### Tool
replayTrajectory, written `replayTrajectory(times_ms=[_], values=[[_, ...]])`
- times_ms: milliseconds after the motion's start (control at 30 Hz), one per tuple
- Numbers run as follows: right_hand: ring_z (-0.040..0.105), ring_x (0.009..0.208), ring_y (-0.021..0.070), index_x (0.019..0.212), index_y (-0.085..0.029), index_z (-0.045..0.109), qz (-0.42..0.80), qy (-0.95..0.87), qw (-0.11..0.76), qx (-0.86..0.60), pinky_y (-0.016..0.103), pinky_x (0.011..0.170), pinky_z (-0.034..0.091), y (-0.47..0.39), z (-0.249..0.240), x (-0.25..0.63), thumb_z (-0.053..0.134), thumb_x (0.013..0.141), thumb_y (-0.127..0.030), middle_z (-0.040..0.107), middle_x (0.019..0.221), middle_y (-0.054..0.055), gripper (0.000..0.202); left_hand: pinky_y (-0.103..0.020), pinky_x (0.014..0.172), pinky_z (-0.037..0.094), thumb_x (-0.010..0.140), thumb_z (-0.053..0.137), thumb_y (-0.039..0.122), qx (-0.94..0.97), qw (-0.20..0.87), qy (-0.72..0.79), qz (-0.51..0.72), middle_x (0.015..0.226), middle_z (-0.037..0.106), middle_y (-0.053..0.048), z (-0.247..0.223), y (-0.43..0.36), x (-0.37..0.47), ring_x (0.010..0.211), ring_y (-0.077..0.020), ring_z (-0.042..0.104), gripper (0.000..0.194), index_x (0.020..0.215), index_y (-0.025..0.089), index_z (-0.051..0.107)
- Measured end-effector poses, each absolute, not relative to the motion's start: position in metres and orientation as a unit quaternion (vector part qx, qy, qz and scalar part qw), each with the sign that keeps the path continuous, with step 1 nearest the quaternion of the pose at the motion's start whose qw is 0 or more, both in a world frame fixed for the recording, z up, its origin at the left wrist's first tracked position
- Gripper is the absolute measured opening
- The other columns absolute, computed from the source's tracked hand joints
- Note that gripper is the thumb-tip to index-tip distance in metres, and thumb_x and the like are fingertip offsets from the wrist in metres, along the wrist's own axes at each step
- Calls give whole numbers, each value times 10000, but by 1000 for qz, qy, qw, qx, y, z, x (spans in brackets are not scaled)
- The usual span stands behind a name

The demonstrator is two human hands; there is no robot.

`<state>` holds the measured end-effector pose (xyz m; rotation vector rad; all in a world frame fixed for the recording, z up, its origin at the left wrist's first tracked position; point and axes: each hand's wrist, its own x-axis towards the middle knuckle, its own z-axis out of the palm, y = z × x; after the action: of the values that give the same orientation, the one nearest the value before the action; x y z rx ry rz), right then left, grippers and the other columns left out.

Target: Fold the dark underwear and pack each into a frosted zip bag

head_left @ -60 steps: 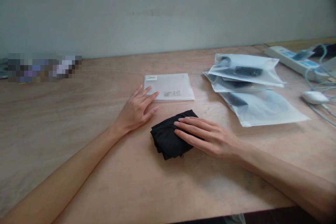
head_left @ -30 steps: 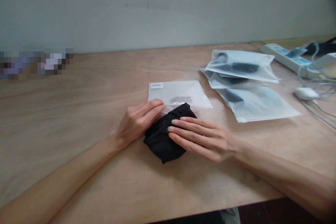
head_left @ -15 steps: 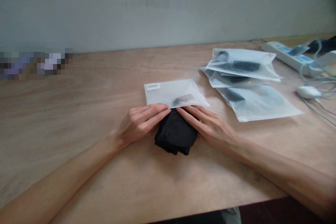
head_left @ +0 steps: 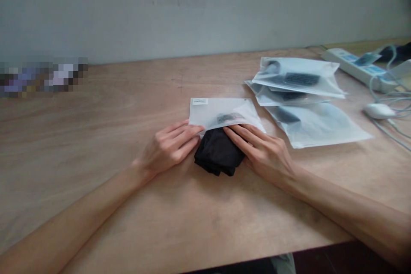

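Observation:
A frosted plastic bag [head_left: 208,113] with a small label at its far left corner lies flat, its open edge facing me. Folded black cloth [head_left: 219,153] sticks out of that opening towards me; its far end is hidden under the bag's top layer. My left hand [head_left: 173,142] is closed at the bag's near left corner, pinching the edge between fingers and thumb. On the cloth's right side, my right hand [head_left: 261,150] grips it, fingertips at the bag's mouth and thumb mostly hidden beneath.
To the right lie several filled frosted bags [head_left: 295,79], partly stacked. A white power strip [head_left: 356,66] and a white charger [head_left: 379,111] with tangled cables are at the far right. The wooden table [head_left: 96,150] meets a wall at the back. Blurred items sit far left.
The bag has shifted a little to the right. The cloth has moved slightly away from me, with less of it showing. My left fingers have moved off the cloth to the bag's left corner.

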<state>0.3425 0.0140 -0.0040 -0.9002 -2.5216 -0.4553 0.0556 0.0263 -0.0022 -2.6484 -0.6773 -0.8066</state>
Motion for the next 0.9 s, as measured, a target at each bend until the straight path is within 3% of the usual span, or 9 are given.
replayTrajectory(times_ms=[233,400,500,633,800,900], values=[[670,1134,248,1300,-98,630,-165,-889,199,-377,311,740,601,12,-2,342,482,937,-30,723,1253,104,398,-373,1128,548,950,583,67,-932,109,-158,-307,1223,742,-84,4,19,58,1157,-199,709,263,1200,123,646],[634,1203,262,1395,-80,561,-166,-904,209,-335,342,865,593,14,-4,343,422,947,-2,695,1298,126,475,-402,1098,569,940,619,86,-935,146,-149,-288,1236,732,-115,4,19,58,1136,-234,721,150,1073,121,678],[559,1313,298,1484,-93,475,-150,-922,185,-307,391,938,578,16,-4,344,427,980,-48,632,1387,159,508,-390,1041,600,966,590,101,-930,136,-207,-272,1270,713,-135,-1,21,57,1136,-244,721,191,1140,122,664],[545,1326,318,1484,-109,479,-136,-943,156,-262,404,880,599,18,-1,343,450,1002,-106,615,1408,172,483,-290,1019,598,1000,513,92,-925,89,-241,-281,1209,742,-118,-6,19,56,1091,-202,740,324,1314,105,594],[616,1211,295,1425,-112,541,-144,-932,149,-296,360,813,596,15,1,340,465,982,-85,660,1343,148,450,-309,1075,572,976,567,107,-928,72,-218,-294,1236,733,-115,1,15,57,1165,-207,707,427,1400,84,524],[626,1178,283,1406,-116,548,-168,-919,139,-329,327,789,574,14,2,339,476,974,-73,662,1340,127,439,-324,1101,565,936,618,70,-928,76,-189,-313,1285,714,-94,7,12,58,1232,-209,670,415,1346,96,558]])
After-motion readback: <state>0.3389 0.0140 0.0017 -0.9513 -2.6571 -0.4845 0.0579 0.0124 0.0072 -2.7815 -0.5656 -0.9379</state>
